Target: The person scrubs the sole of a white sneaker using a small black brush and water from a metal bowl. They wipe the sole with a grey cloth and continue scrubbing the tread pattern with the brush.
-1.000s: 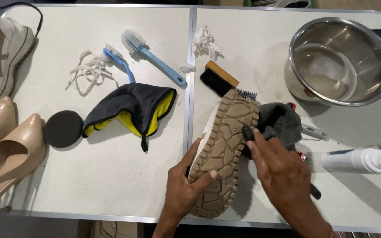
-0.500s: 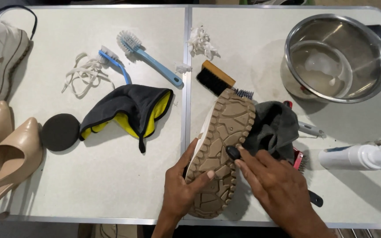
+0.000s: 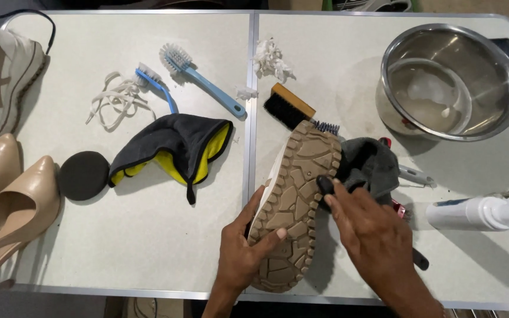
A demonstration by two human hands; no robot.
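My left hand (image 3: 244, 253) grips a shoe (image 3: 294, 200) turned sole up, its tan lugged sole facing me near the table's front edge. My right hand (image 3: 373, 232) presses a dark grey cloth (image 3: 367, 166) against the right edge of that sole, fingertips on the cloth. The shoe's white upper shows only as a thin strip on the left side.
A steel bowl (image 3: 505, 115) with water stands back right, a white spray bottle (image 3: 478, 213) lies right. A wooden brush (image 3: 288, 106), two blue brushes (image 3: 201, 79), white laces (image 3: 113, 101), a grey-yellow mitt (image 3: 175, 147), a black sponge (image 3: 83, 175), beige heels (image 3: 7, 206) and a sneaker (image 3: 1, 82) lie left.
My right hand has slid with the grey cloth down and leftward along the sole's edge. The left hand keeps its hold on the shoe.
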